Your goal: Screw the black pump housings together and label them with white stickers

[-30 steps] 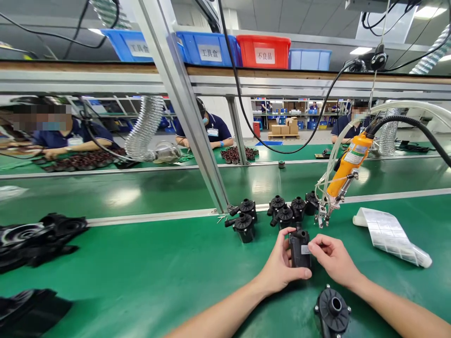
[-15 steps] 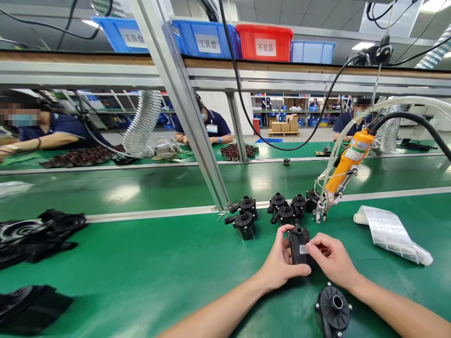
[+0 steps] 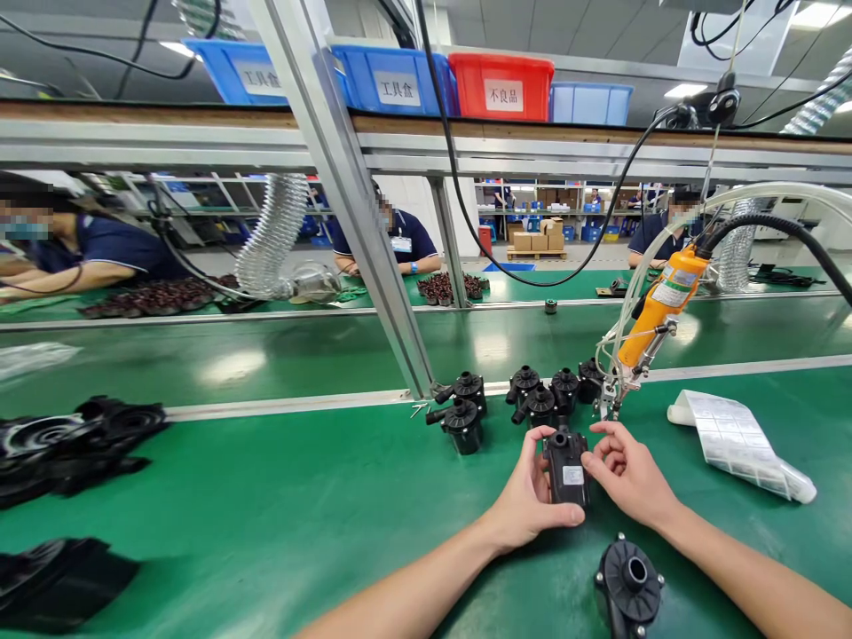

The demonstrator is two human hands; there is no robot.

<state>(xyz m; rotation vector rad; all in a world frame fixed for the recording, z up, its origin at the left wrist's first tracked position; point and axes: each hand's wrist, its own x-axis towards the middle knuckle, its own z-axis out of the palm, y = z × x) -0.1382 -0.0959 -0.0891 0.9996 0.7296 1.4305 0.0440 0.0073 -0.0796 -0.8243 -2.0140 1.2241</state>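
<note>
A small black pump (image 3: 567, 486) with a white label (image 3: 572, 475) on its side stands tilted in my left hand (image 3: 525, 497). My left fingers wrap its left side and the thumb lies across its lower front. At its right edge is my right hand (image 3: 629, 475), thumb tip at the casing, index finger raised apart and the other fingers curled. I see nothing held in it. Nearer to me lies another black pump (image 3: 629, 586), its round port facing up. Several similar pumps (image 3: 540, 404) stand just beyond my hands.
An orange power screwdriver (image 3: 658, 306) hangs at the right above the bench. A roll of label sheet (image 3: 745, 444) lies at the right. Black parts (image 3: 73, 444) are at the left. A metal post (image 3: 359, 213) rises behind the pumps. Co-workers (image 3: 406, 240) sit across the line.
My right fingers have come off the label and moved slightly up, with the index finger now lifted. The label now shows whole and flat on the pump, still held by my left hand.
</note>
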